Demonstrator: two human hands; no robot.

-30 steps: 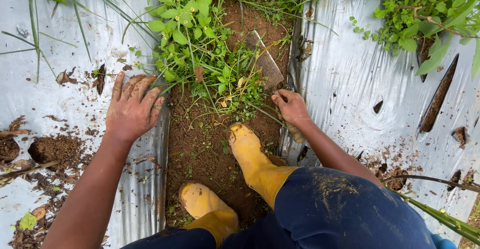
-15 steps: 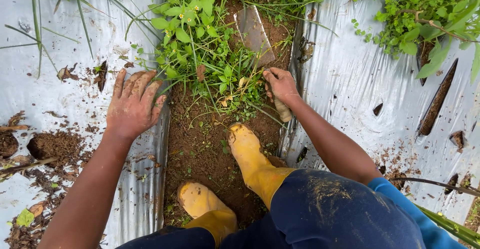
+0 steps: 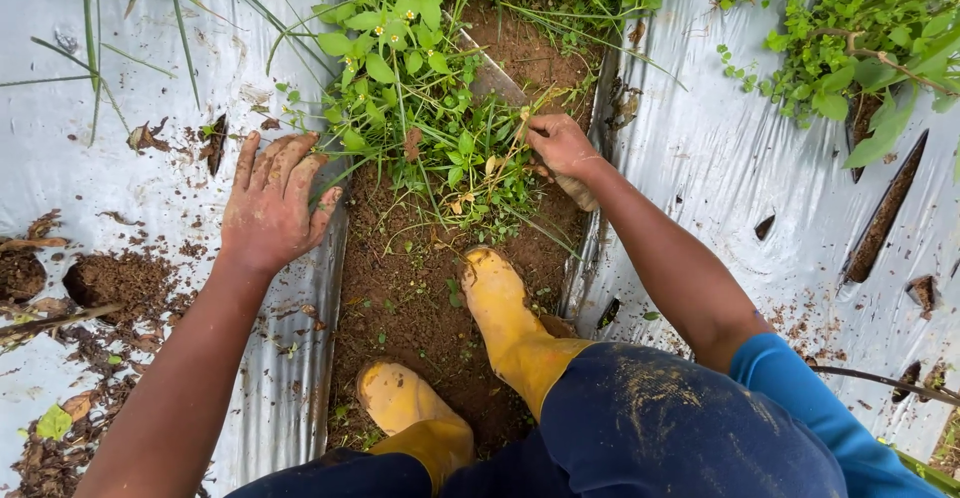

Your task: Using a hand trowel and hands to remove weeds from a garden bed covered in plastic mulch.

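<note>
Right hand (image 3: pixel 560 146) gripping blade (image 3: pixel 492 80) (muddy), weeds (image 3: pixel 420 128)

Silver-grey plastic mulch sheeting (image 3: pixel 120 88), streaked with brown dirt, flanks a strip of reddish-brown soil (image 3: pixel 400 288). Bright green weeds (image 3: pixel 420 108) carry tiny yellow flowers. Two yellow rubber boots (image 3: pixel 505 318), smeared with mud, stand on the soil. Dark blue trousers (image 3: pixel 680 438) are speckled with pale brown earth; a brighter blue sleeve (image 3: pixel 790 388) shows beside them. A dull grey blade (image 3: pixel 495 83) pokes through the greenery.
</note>
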